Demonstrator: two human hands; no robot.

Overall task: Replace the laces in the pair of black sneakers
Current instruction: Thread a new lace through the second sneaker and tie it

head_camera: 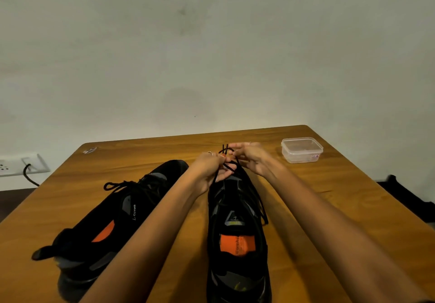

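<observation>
Two black sneakers with orange insoles lie on the wooden table [329,196]. The left sneaker [113,222] is laced, with a bow near its tongue. The right sneaker [237,244] points away from me, its tongue open. Above its toe, my left hand [211,168] and my right hand [251,159] both pinch the black lace [226,149], which loops between the fingers. One strand [261,206] trails down the shoe's right side.
A clear plastic container [302,149] with a lid stands at the back right of the table. A wall socket with a black cable [28,173] sits at the left, beyond the table edge. A dark object [404,192] lies off the right edge.
</observation>
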